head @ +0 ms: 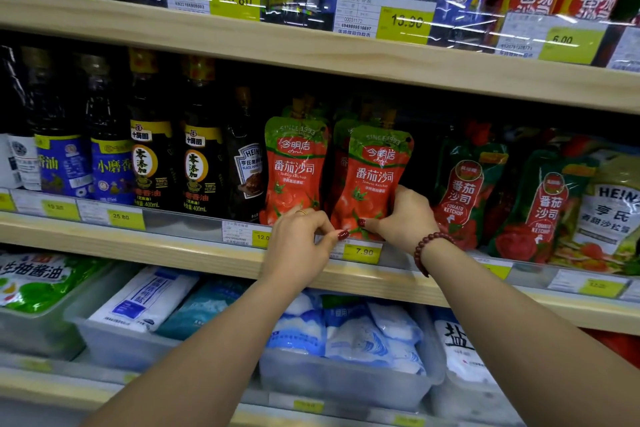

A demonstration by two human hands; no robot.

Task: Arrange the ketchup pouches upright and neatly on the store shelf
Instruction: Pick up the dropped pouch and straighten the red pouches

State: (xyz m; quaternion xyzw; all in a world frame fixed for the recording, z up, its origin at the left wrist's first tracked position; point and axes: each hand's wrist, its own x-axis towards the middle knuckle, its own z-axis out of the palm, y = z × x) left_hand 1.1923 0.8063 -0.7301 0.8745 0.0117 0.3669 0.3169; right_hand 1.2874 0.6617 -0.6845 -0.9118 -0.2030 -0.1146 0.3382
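Two red ketchup pouches with green tops stand on the middle shelf point(194, 246). The left pouch point(295, 166) is upright; the right pouch point(374, 177) leans slightly to the right, with more pouches hidden behind both. My right hand point(403, 215) grips the right pouch's lower right side, thumb on its bottom front. My left hand point(301, 243) pinches near the same pouch's lower left corner, at the shelf's front edge; whether the fingertips touch the pouch is unclear.
Dark sauce bottles point(197, 166) stand left of the pouches. Other ketchup pouches point(464, 187) and a Heinz salad dressing pouch point(609, 211) lean to the right. Price tags point(362, 251) line the shelf edge. Clear bins of salt bags point(349, 333) sit below.
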